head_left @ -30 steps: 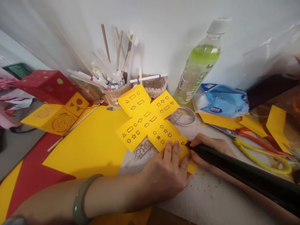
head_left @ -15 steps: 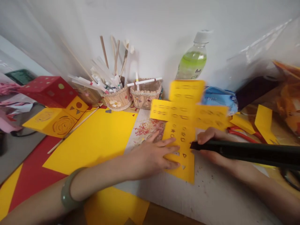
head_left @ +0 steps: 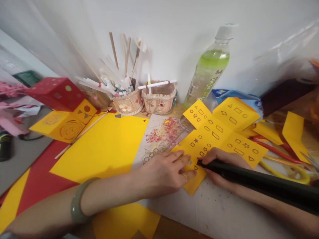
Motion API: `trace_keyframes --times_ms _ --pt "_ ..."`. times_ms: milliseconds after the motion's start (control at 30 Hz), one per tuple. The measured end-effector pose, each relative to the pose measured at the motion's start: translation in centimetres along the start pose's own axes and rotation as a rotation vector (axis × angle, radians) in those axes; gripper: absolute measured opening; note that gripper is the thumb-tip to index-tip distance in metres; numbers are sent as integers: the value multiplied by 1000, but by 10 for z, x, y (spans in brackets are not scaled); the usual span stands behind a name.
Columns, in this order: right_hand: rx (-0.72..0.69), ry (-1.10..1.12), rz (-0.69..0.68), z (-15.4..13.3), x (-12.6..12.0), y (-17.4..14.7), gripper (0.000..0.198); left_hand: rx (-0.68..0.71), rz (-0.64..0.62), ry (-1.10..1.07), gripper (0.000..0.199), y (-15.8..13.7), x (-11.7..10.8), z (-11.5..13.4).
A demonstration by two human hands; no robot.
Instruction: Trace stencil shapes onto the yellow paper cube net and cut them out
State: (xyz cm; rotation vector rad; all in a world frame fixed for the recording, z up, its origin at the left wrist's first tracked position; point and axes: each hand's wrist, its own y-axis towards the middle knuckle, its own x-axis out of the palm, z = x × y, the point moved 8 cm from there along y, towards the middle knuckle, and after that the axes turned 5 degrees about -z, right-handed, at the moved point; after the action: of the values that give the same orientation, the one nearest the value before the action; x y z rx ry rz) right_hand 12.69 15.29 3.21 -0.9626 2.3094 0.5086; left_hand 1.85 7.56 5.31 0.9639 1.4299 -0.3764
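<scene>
A cross-shaped yellow paper cutout (head_left: 225,141), marked with small outlined stars, circles, triangles and rectangles, lies on a grey board (head_left: 179,215). Its creased flaps tilt up at the far side. My left hand (head_left: 166,172) presses flat on the lower arm of the paper, fingers spread, with a green bangle (head_left: 81,200) on the wrist. My right hand (head_left: 221,162) grips a long black utility knife (head_left: 256,179). The knife's tip meets the paper close to a small triangle; the blade itself is hard to make out.
Two wooden baskets (head_left: 159,103) with markers and a bottle (head_left: 211,66) stand by the wall. A red box (head_left: 56,94) rests on a yellow box (head_left: 59,124) at left. Yellow sheets (head_left: 104,142) cover the left table. Red-handled scissors (head_left: 279,149) lie at right.
The yellow cutout has been turned clockwise, its top now leaning right. My right hand has shifted slightly down with the knife, which slants more. My left hand stays on the paper.
</scene>
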Motion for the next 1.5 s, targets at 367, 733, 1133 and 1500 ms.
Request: trace_keyframes --times_ms 367,733,1133,1500 --pt "-102 -50 -56 -7 6 1 15 0 -16 37 21 -1 0 1" --pt "-188 -85 -76 -15 8 2 21 -7 -19 47 21 -1 0 2" --pt "-241 -104 -164 -17 11 -2 21 -8 -44 -5 24 -2 2 2" --pt "-209 -124 -163 -17 10 0 21 -1 -71 -6 25 -3 2 1"
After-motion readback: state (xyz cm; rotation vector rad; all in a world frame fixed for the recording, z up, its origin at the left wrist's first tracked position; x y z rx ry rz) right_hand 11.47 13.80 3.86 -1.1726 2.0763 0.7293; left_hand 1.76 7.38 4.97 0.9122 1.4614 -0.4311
